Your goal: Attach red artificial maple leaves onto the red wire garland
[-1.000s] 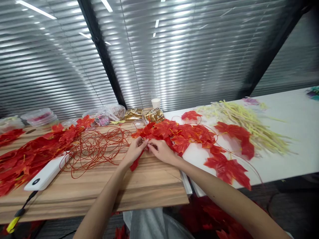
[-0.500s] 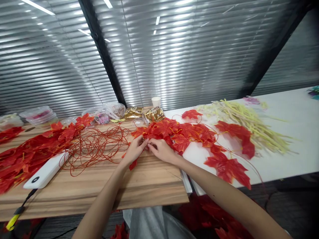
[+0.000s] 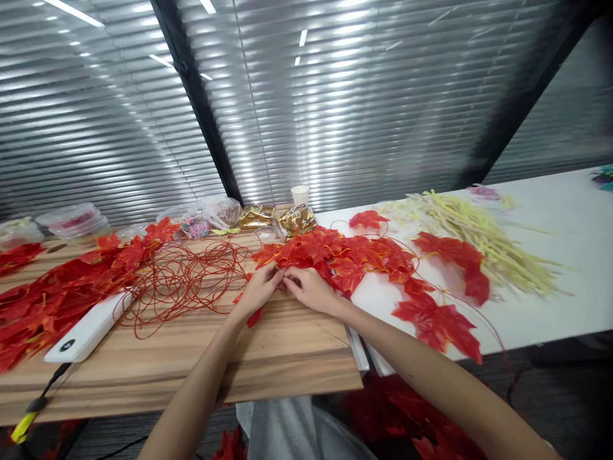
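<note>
Close together over the wooden board, my left hand (image 3: 261,289) and my right hand (image 3: 308,287) meet at their fingertips. Both are closed in a pinch; what sits between the fingers is too small and covered to make out. Red artificial maple leaves (image 3: 316,246) lie just beyond my hands, and part of another red leaf (image 3: 255,317) shows under my left wrist. A loose tangle of thin red cord (image 3: 191,281) spreads to the left of my left hand. From the leaf pile, cord runs right among more red maple leaves (image 3: 445,326) on the white table.
At left lie a heap of red leaves (image 3: 62,291) and a white power bank (image 3: 90,327) with a cable. Along the back are plastic tubs (image 3: 74,220), gold packets (image 3: 295,222) and a paper cup (image 3: 300,195). Yellow fuzzy stems (image 3: 488,243) cover part of the white table (image 3: 575,255).
My hands stay in nearly the same place, with only a slight shift of the fingers. Nothing else has visibly moved.
</note>
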`<action>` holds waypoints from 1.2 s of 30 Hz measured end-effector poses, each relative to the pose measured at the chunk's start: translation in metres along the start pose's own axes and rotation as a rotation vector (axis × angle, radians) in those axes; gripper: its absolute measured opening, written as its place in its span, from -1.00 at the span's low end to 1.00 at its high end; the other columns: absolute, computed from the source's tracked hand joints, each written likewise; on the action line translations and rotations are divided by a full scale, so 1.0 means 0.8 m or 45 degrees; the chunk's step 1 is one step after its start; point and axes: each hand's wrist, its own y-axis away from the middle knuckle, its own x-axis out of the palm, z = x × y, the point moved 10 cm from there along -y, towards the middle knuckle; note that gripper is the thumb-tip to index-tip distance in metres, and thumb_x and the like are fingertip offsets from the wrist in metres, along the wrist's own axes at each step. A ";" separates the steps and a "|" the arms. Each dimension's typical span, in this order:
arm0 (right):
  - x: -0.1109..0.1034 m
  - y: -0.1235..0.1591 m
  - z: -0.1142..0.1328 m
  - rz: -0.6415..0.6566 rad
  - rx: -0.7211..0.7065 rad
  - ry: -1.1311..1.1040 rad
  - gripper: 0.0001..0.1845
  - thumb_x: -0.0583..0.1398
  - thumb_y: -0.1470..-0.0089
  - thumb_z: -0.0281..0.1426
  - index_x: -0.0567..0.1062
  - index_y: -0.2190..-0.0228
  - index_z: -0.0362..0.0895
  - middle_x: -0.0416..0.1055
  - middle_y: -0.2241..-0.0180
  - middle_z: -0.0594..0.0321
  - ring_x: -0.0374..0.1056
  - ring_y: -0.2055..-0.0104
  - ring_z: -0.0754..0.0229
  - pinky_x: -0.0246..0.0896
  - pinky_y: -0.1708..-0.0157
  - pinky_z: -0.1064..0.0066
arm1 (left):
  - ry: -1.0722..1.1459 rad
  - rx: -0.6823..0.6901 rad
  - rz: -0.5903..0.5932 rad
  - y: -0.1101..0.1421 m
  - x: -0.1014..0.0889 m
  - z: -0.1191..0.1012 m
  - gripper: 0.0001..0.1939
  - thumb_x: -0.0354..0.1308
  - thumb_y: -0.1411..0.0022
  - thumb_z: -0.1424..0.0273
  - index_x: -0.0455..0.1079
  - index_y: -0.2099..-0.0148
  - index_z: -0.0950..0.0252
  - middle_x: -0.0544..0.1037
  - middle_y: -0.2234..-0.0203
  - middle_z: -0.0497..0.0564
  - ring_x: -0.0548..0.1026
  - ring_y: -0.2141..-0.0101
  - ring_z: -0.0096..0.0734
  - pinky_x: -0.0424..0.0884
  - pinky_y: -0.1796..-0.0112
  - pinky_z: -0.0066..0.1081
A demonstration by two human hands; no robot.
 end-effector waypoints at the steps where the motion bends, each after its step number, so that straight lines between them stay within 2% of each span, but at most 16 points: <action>1: 0.000 0.000 0.000 0.000 0.003 -0.003 -0.85 0.03 -0.08 -0.47 0.41 0.40 -0.15 0.41 0.47 0.25 0.31 0.45 0.28 0.13 0.41 0.51 | 0.000 0.002 0.000 0.000 0.000 0.000 -0.78 0.00 -0.12 0.28 0.21 0.45 0.33 0.34 0.54 -0.07 0.32 0.45 -0.47 0.29 0.40 -0.47; 8: 0.000 -0.001 -0.001 0.002 0.020 -0.017 -0.85 0.03 -0.08 -0.46 0.40 0.42 -0.16 0.41 0.48 0.25 0.30 0.45 0.28 0.11 0.43 0.52 | -0.020 0.002 -0.009 0.001 0.000 -0.003 -0.77 -0.02 -0.12 0.27 0.22 0.45 0.33 0.33 0.56 -0.08 0.33 0.47 -0.47 0.28 0.42 -0.47; 13: -0.005 -0.001 0.001 -0.034 0.008 -0.065 -0.85 0.03 -0.09 -0.47 0.40 0.41 -0.16 0.41 0.45 0.24 0.31 0.42 0.28 0.12 0.40 0.51 | -0.159 0.056 -0.133 0.003 -0.012 -0.016 -0.72 -0.02 -0.13 0.25 0.23 0.51 0.34 0.30 0.63 -0.11 0.26 0.56 -0.53 0.19 0.52 -0.53; 19: -0.011 -0.001 0.006 -0.096 -0.035 -0.101 -0.85 0.03 -0.10 -0.45 0.40 0.38 -0.15 0.42 0.44 0.26 0.31 0.40 0.27 0.14 0.35 0.48 | -0.023 0.020 -0.218 0.005 -0.020 -0.018 -0.70 0.05 -0.08 0.20 0.26 0.50 0.34 0.36 0.62 -0.08 0.31 0.54 -0.51 0.24 0.50 -0.52; 27: -0.011 0.000 0.010 -0.087 -0.067 -0.090 -0.84 0.02 -0.11 -0.44 0.38 0.41 -0.15 0.40 0.46 0.27 0.31 0.42 0.28 0.14 0.35 0.49 | 0.062 -0.028 -0.445 0.010 -0.044 -0.018 -0.68 0.13 0.01 0.16 0.24 0.54 0.34 0.35 0.66 -0.11 0.30 0.58 -0.54 0.22 0.53 -0.52; 36: -0.018 -0.001 0.014 -0.130 -0.078 -0.164 -0.83 0.01 -0.13 -0.43 0.39 0.40 -0.15 0.40 0.49 0.30 0.30 0.46 0.30 0.14 0.36 0.50 | 0.137 -0.080 -0.349 0.009 -0.030 -0.013 -0.67 0.15 0.02 0.16 0.29 0.48 0.36 0.41 0.63 -0.06 0.36 0.58 -0.49 0.27 0.52 -0.49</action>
